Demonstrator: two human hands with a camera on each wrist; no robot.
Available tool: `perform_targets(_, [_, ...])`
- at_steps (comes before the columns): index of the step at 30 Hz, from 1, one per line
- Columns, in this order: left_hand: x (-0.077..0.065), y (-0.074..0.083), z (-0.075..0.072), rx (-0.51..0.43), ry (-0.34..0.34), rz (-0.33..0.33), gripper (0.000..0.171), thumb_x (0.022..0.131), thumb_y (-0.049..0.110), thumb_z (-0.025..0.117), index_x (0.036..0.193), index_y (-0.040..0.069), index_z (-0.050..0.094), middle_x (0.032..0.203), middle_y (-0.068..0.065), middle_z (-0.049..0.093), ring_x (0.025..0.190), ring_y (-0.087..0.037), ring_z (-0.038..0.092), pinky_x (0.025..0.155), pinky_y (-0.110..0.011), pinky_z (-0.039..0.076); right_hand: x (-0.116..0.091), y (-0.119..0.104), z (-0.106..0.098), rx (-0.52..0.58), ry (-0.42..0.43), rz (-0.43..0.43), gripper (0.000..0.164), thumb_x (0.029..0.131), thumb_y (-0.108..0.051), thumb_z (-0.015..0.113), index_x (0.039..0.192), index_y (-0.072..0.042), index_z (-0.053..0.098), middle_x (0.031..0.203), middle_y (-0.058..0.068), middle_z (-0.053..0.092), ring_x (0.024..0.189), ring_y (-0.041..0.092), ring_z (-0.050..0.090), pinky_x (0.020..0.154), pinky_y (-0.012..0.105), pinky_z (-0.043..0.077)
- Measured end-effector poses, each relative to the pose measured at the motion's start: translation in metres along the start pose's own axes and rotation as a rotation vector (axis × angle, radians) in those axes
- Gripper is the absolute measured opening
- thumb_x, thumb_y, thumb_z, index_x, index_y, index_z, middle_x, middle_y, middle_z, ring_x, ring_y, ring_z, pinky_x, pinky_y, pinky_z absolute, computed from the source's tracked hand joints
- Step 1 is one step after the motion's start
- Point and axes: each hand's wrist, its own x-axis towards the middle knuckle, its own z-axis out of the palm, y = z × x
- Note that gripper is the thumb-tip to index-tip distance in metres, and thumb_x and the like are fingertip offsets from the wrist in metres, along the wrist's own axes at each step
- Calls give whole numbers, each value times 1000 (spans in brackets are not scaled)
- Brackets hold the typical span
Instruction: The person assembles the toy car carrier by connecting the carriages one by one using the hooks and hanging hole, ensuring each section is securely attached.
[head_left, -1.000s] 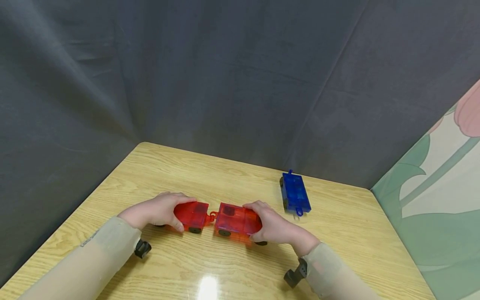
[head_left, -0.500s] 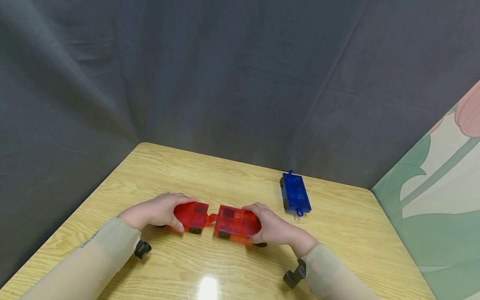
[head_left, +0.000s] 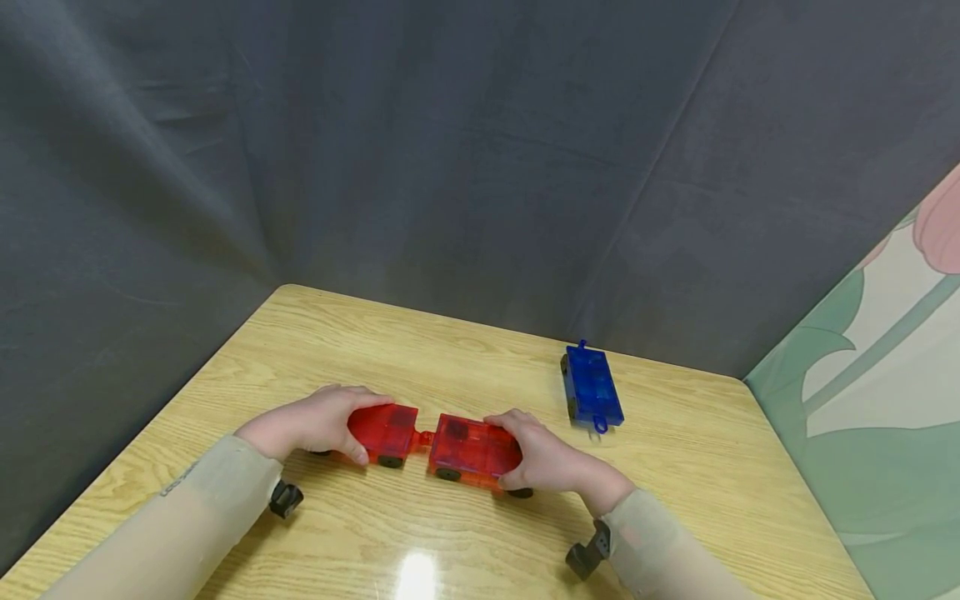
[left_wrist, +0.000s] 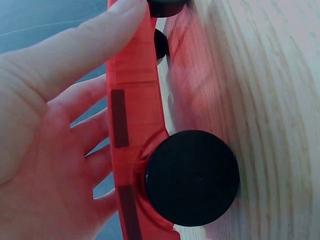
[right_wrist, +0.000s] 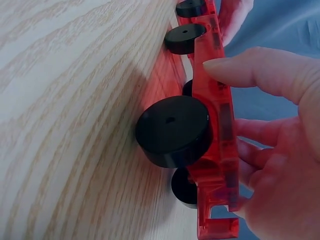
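Observation:
Two see-through red toy train cars with black wheels stand end to end on the wooden table in the head view. My left hand (head_left: 318, 419) grips the left red toy train car (head_left: 386, 423), thumb on its near side and fingers over the far side. The right red toy train car (head_left: 467, 446) is held likewise between the thumb and fingers of my right hand (head_left: 547, 454). Between the cars, their small red couplings (head_left: 424, 438) overlap. In the left wrist view, a black wheel (left_wrist: 192, 177) is by the tabletop. A free red coupling end (right_wrist: 218, 228) shows in the right wrist view.
A blue toy train car (head_left: 592, 387) stands farther back on the right, with a loop at each end. The wooden table (head_left: 450, 542) ends at a dark grey curtain (head_left: 450, 167) behind, and a flower-patterned panel (head_left: 885, 400) rises on the right.
My right hand and its red car have shifted slightly toward the near edge. The couplings, showing a visible loop earlier, now overlap more closely. My left hand has stayed put.

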Motion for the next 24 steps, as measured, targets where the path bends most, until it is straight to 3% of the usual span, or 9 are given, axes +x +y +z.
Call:
perform_targets(14, [0,-1,1,5,-1,17,89,68,31,91,146,14,50,142,-12,50,128,-39,42,103,-56,37,-5,4,0,-19,-6,12,82,77,-19,85,148,-7,44,128,5,50,113,24,46,89,43,47])
perform_targets(24, [0,-3,1,15,2,32,89,68,33,91,145,14,51,142,-11,51,128,-39,42,102,-57,36,-20,18,-5,6,24,38,85,76,-23,87,147,-4,44,132,7,51,121,29,45,100,52,41])
